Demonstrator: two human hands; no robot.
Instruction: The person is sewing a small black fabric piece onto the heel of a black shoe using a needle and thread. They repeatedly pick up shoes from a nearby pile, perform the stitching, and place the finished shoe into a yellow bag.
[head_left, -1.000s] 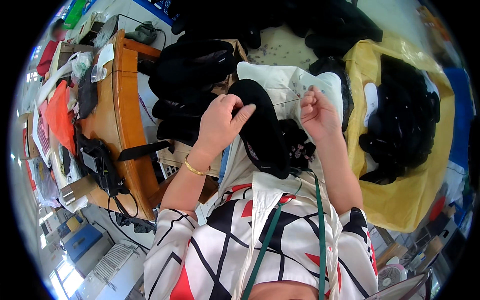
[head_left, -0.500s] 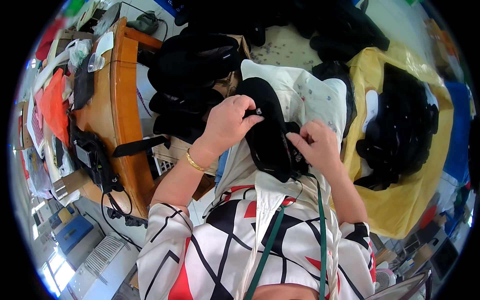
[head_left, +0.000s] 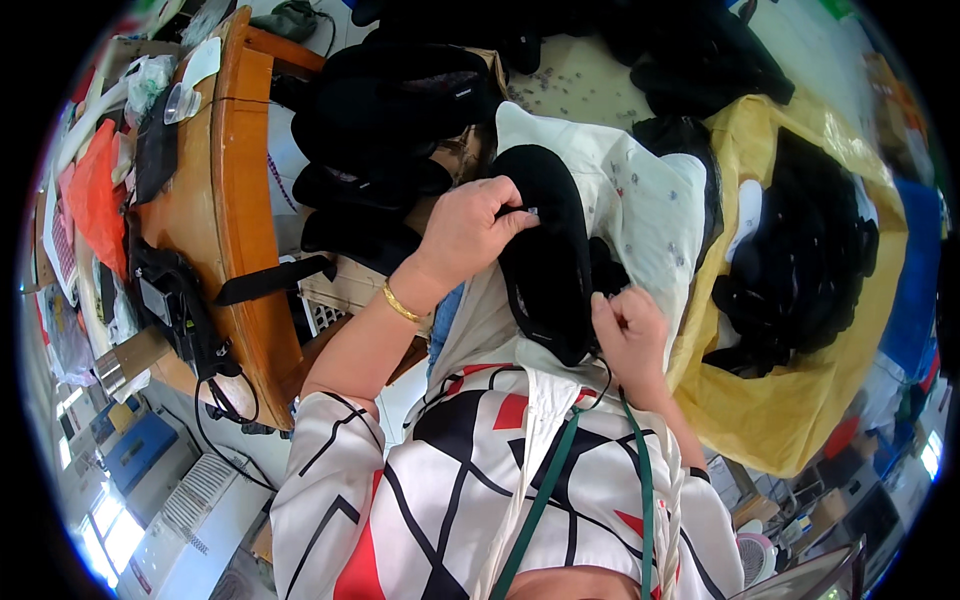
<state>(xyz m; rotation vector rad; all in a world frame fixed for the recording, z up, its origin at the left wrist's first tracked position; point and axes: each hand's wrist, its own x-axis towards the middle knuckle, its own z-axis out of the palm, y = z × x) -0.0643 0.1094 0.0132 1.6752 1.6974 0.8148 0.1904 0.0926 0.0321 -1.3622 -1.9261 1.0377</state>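
Note:
A black cloth shoe (head_left: 552, 178) lies lengthwise on the pale apron (head_left: 640, 200) over my lap, its opening facing up. Thumb and fingers of my left hand (head_left: 468, 232) pinch the shoe's left rim, by a small pale spot. Beside the shoe's right edge, my right hand (head_left: 632, 335) is closed with its thumb up; what it holds, if anything, is hidden. A dark piece (head_left: 604, 268) sits just above that thumb, against the shoe. Below it a thin dark cord runs down to a green ribbon (head_left: 540, 500) hanging over my patterned top.
Several black shoes (head_left: 390, 105) are piled at the left on a cardboard box (head_left: 350, 293). At the right stands a yellow sack (head_left: 800, 440) full of black shoes. An orange-brown wooden table (head_left: 235, 180) is on the far left. More black items (head_left: 710, 70) lie at the top.
My right hand has moved down and slightly away from the shoe's right edge. The shoe has turned a little more upright, with my left hand still pinching its rim.

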